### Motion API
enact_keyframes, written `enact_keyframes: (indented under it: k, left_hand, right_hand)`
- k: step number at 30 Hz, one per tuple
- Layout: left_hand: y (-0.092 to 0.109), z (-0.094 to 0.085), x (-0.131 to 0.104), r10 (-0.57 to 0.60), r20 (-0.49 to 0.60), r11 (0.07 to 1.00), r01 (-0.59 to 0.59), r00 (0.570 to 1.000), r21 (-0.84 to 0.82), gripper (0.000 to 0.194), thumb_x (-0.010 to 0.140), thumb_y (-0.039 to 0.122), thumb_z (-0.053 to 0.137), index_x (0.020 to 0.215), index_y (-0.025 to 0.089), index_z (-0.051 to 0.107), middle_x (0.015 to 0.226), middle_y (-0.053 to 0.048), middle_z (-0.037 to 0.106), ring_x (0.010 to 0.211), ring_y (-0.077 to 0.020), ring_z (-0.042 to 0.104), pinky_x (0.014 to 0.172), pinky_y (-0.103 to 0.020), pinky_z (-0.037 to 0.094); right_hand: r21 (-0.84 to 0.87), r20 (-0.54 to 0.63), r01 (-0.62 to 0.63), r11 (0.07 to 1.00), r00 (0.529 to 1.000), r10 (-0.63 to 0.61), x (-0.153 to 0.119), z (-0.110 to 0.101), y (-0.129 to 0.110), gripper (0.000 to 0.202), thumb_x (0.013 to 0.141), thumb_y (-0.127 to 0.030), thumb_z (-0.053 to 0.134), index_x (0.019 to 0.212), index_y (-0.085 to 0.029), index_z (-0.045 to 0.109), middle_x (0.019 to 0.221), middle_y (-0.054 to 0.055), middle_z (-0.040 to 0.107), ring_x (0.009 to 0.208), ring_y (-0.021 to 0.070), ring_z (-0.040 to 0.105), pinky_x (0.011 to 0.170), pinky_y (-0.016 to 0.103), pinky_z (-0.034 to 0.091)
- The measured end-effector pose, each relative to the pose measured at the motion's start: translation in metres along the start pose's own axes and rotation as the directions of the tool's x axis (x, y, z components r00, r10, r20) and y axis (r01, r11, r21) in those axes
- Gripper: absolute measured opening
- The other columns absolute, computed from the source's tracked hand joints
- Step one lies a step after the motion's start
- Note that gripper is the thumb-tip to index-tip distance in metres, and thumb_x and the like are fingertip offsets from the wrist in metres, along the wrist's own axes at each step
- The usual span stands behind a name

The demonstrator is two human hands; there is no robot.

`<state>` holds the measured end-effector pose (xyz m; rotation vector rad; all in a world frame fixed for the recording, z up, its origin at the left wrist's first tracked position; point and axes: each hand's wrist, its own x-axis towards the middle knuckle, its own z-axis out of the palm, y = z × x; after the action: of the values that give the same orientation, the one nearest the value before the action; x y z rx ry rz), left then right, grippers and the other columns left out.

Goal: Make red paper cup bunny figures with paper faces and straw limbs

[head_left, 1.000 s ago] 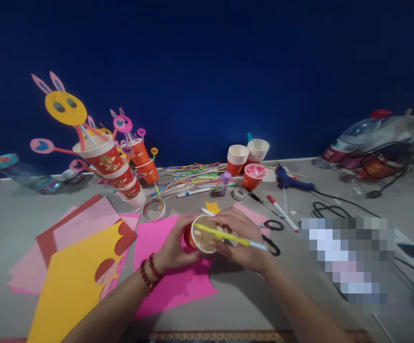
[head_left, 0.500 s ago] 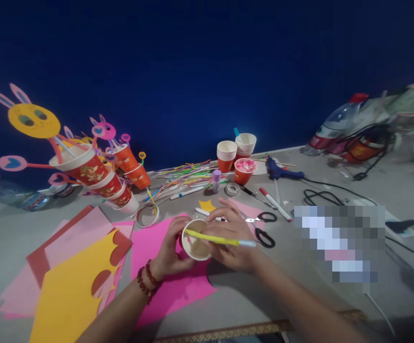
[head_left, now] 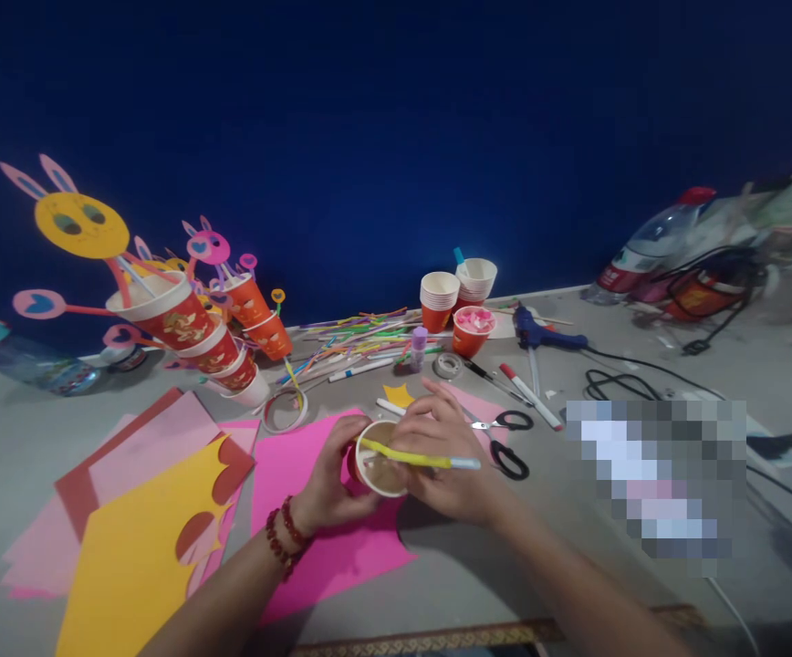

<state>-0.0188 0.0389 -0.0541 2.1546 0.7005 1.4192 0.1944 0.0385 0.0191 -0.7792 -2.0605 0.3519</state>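
Note:
My left hand [head_left: 331,484] grips a red paper cup [head_left: 380,480] from its left side, the pale open mouth tilted toward me. At the cup's right rim, my right hand [head_left: 452,484] has its fingers closed around the far side, some raised. A thin yellow stick [head_left: 410,456] with a whitish end lies across the mouth and over the right hand. Its hold there is partly hidden. Beneath the hands is a bright pink paper sheet [head_left: 293,547]. Black-handled scissors [head_left: 511,438] lie just right of the right hand.
Stacked-cup rabbit figures [head_left: 191,319] stand at left, above yellow paper [head_left: 115,566]. Behind are coloured sticks [head_left: 361,342], a purple-capped glue stick [head_left: 419,351], a tape roll [head_left: 447,367] and paper cups [head_left: 439,297]. A blue glue gun [head_left: 547,335] trails a cord at right.
The cup has shifted slightly right in view, and its mouth is turned a little. The yellow stick's whitish end sits slightly farther left. Both hands keep their hold.

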Motion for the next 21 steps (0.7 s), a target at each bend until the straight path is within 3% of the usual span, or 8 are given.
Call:
enact_keyframes:
  k: [4, 7, 10, 13, 15, 17, 21]
  left_hand:
    - [0.001, 0.003, 0.002, -0.063, 0.009, 0.996, 0.064, 0.998, -0.058, 0.083, 0.074, 0.030, 0.084, 0.144, 0.025, 0.039, 0.127, -0.012, 0.056, 0.119, -0.0300, 0.057, 0.098, -0.047, 0.052]
    - [0.000, 0.004, 0.002, -0.080, 0.021, 0.986, 0.082, 0.997, -0.147, 0.084, 0.072, 0.042, 0.087, 0.141, 0.027, 0.042, 0.127, -0.011, 0.056, 0.117, -0.0294, 0.059, 0.096, -0.043, 0.053]
    - [-0.002, 0.003, -0.001, -0.112, 0.031, 0.965, 0.116, 0.993, -0.236, 0.066, 0.087, 0.059, 0.065, 0.139, 0.023, 0.045, 0.126, -0.013, 0.057, 0.116, -0.0297, 0.059, 0.095, -0.045, 0.053]
    - [-0.001, 0.001, -0.003, -0.214, 0.019, 0.956, 0.214, 0.977, -0.203, 0.034, 0.104, 0.040, 0.041, 0.130, 0.022, 0.053, 0.120, -0.012, 0.061, 0.113, -0.0253, 0.059, 0.096, -0.042, 0.052]
    - [0.001, 0.000, -0.003, -0.278, 0.000, 0.949, 0.274, 0.961, -0.156, 0.023, 0.105, 0.027, 0.041, 0.121, 0.023, 0.057, 0.113, -0.009, 0.064, 0.107, -0.0213, 0.062, 0.094, -0.038, 0.052]
    - [0.002, 0.000, -0.002, -0.317, -0.035, 0.943, 0.311, 0.948, -0.115, 0.018, 0.103, 0.023, 0.044, 0.114, 0.023, 0.059, 0.107, -0.007, 0.066, 0.101, -0.0197, 0.063, 0.090, -0.035, 0.052]
    - [0.002, -0.001, -0.002, -0.357, -0.114, 0.934, 0.354, 0.927, -0.045, 0.016, 0.103, 0.025, 0.045, 0.111, 0.021, 0.058, 0.105, -0.008, 0.066, 0.103, -0.0214, 0.064, 0.091, -0.037, 0.052]
  right_hand:
    - [0.042, -0.051, -0.064, 0.997, 0.996, 0.067, -0.002, 0.000, 0.003, 0.025, 0.089, -0.039, 0.069, 0.112, -0.028, 0.072, 0.094, 0.004, 0.076, 0.092, 0.0252, 0.063, 0.115, 0.059, 0.032]
    - [0.075, -0.075, -0.080, 0.994, 0.994, 0.085, -0.004, 0.003, 0.007, 0.014, 0.093, -0.033, 0.064, 0.101, -0.026, 0.074, 0.089, 0.004, 0.074, 0.093, 0.0253, 0.066, 0.107, 0.055, 0.043]
    - [0.109, -0.067, -0.136, 0.985, 0.987, 0.144, -0.007, 0.008, 0.011, 0.015, 0.095, -0.029, 0.062, 0.085, -0.024, 0.072, 0.082, 0.005, 0.073, 0.086, 0.0245, 0.067, 0.093, 0.046, 0.053]
    - [0.127, -0.044, -0.192, 0.973, 0.979, 0.199, -0.008, 0.011, 0.014, 0.022, 0.097, -0.031, 0.060, 0.080, -0.022, 0.071, 0.078, 0.006, 0.073, 0.081, 0.0242, 0.068, 0.081, 0.040, 0.055]
    - [0.162, -0.005, -0.225, 0.961, 0.974, 0.228, -0.008, 0.011, 0.014, 0.026, 0.099, -0.035, 0.056, 0.083, -0.022, 0.072, 0.083, 0.007, 0.074, 0.084, 0.0246, 0.069, 0.080, 0.038, 0.055]
    - [0.216, 0.078, -0.277, 0.936, 0.961, 0.266, -0.007, 0.010, 0.014, 0.026, 0.099, -0.040, 0.056, 0.095, -0.021, 0.073, 0.095, 0.008, 0.076, 0.091, 0.0256, 0.070, 0.083, 0.038, 0.055]
    - [0.235, 0.246, -0.392, 0.890, 0.909, 0.335, -0.007, 0.010, 0.012, 0.046, 0.079, -0.047, 0.080, 0.116, -0.022, 0.069, 0.111, 0.008, 0.075, 0.100, 0.0298, 0.071, 0.086, 0.040, 0.055]
